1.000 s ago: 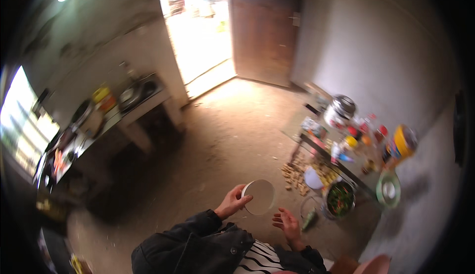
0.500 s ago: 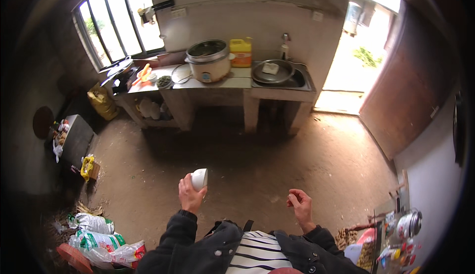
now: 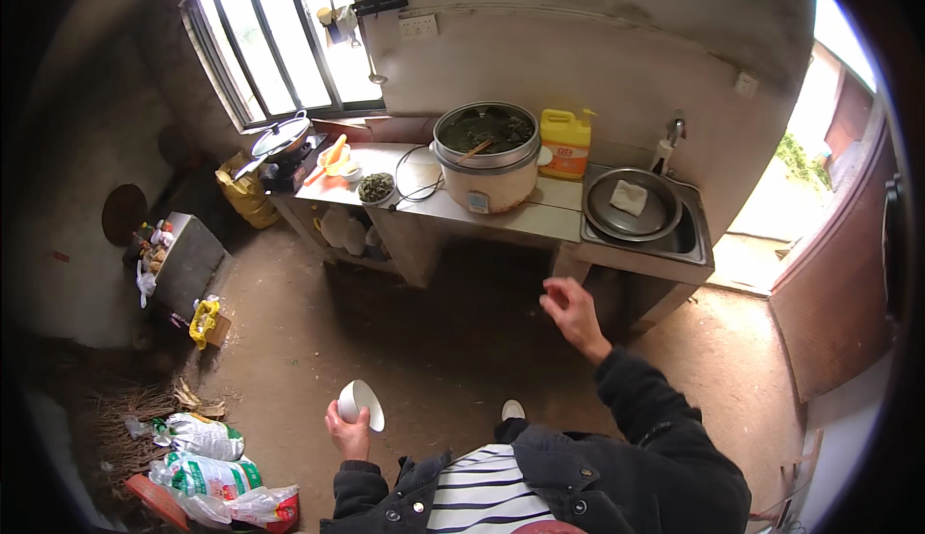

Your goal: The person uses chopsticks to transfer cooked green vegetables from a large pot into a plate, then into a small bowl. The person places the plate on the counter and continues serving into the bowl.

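Note:
My left hand (image 3: 349, 432) is wrapped round a white bowl (image 3: 360, 405), tilted so that its mouth faces right. Held up in front of the counter, my right hand (image 3: 572, 314) has its fingers curled in, and I see nothing in them. Beyond it stands a large round cooker (image 3: 488, 182) full of dark green leaves in liquid, with a wooden stick-like utensil (image 3: 475, 150) across its rim. To the cooker's right is a yellow jug (image 3: 565, 139). A metal basin (image 3: 617, 226) with a pale folded cloth (image 3: 629, 199) sits over the sink (image 3: 692, 242).
A lidded pan (image 3: 281, 137) rests on the stove at the counter's left end, near a small dish of dark leaves (image 3: 376, 187). Filled sacks (image 3: 207, 474) lie on the floor at lower left. An open door (image 3: 836, 298) is on the right.
The counter is closer and my view has swung to the left. My right hand has risen and reached forward. The bowl in my left hand has turned to show more of its inside.

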### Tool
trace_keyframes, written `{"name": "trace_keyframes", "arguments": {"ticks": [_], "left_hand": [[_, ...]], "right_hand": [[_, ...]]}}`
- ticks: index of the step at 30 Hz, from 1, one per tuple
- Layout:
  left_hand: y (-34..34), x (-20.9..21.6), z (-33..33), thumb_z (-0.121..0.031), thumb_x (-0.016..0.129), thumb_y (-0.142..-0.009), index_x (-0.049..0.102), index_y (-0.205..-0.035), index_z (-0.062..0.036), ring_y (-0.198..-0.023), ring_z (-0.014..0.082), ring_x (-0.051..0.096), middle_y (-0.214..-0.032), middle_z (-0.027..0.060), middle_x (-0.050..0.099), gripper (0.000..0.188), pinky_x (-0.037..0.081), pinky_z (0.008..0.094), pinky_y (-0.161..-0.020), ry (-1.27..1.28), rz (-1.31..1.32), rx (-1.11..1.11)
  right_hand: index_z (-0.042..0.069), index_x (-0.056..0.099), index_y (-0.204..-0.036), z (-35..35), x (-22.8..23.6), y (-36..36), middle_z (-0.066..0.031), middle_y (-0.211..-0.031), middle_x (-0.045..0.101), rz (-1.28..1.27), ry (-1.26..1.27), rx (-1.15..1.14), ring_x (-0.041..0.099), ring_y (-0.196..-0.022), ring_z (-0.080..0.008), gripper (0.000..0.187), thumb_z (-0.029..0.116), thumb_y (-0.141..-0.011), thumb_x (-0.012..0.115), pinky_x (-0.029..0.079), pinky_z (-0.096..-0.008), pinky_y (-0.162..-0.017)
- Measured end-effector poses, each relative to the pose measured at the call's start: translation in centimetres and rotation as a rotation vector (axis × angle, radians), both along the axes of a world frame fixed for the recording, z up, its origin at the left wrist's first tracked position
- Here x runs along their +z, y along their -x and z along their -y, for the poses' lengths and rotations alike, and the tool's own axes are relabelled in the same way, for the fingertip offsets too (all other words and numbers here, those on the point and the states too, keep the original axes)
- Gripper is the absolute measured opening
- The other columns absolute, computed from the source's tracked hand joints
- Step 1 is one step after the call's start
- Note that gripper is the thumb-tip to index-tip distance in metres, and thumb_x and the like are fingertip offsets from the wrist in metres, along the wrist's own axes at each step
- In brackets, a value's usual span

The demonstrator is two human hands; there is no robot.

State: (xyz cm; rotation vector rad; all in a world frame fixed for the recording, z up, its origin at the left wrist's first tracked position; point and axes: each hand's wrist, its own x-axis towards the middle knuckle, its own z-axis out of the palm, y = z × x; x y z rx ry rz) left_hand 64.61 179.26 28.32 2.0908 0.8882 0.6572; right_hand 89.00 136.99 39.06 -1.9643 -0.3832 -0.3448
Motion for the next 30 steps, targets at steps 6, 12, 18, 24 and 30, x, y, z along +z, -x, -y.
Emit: {"name": "trace_keyframes", "arguments": {"ticks": [6,12,18,24,30], "left_hand": [[-8.7,2.2,-2.1,-0.025,0.08,-0.078,0.049,-0.128,0.0025,-0.097,0.0257,0.061,-0.111,0.0175,0.061,0.065,0.051,0.0376,-0.085,0.151,0.179,0.059],[-18.0,-0.4,-6.1,-0.023,0.079,-0.082,0.048,-0.127,0.0041,-0.091,0.0202,0.063,-0.105,0.0143,0.063,0.061,0.052,0.0337,-0.083,0.214,0.167,0.139],[-33.5,-1.8,-12.0,-0.023,0.08,-0.081,0.05,-0.127,0.0053,-0.095,0.0193,0.062,-0.109,0.0142,0.063,0.061,0.051,0.0335,-0.086,0.327,0.174,-0.011],[-48.4,2.8,-13.6,-0.026,0.079,-0.081,0.051,-0.129,0.0042,-0.085,0.014,0.059,-0.098,0.0083,0.063,0.063,0.05,0.0292,-0.077,0.343,0.103,-0.244],[-57.5,4.7,-12.1,-0.026,0.078,-0.083,0.053,-0.129,0.0006,-0.076,0.008,0.055,-0.089,0.0024,0.061,0.058,0.047,0.0242,-0.069,0.456,0.09,-0.361]], "right_hand": [[0.009,0.056,-0.128,-6.7,2.5,-20.6,-0.0101,-0.116,0.059,0.335,0.3,0.028,0.053,-0.112,-0.0312,0.054,0.015,-0.077,0.076,0.043,-0.0396,-0.098],[0.02,0.05,-0.138,-13.0,1.4,-35.1,-0.012,-0.136,0.05,0.372,0.571,0.044,0.044,-0.129,-0.0323,0.07,0.017,-0.074,0.078,0.035,-0.0455,-0.107],[0.015,0.066,-0.119,-16.2,-1.3,-43.4,-0.0134,-0.131,0.054,0.353,0.737,0.069,0.046,-0.126,-0.0336,0.04,0.023,-0.081,0.073,0.037,-0.0452,-0.105],[0.007,0.069,-0.103,-14.8,1.8,-47.5,-0.0101,-0.11,0.06,0.315,0.577,-0.012,0.056,-0.105,-0.0292,0.021,0.023,-0.089,0.067,0.047,-0.039,-0.086],[0.002,0.069,-0.102,-9.7,2.8,-52.1,-0.0089,-0.088,0.064,0.018,0.105,-0.11,0.062,-0.073,-0.0209,0.018,0.018,-0.098,0.061,0.05,-0.0302,-0.066]]}}
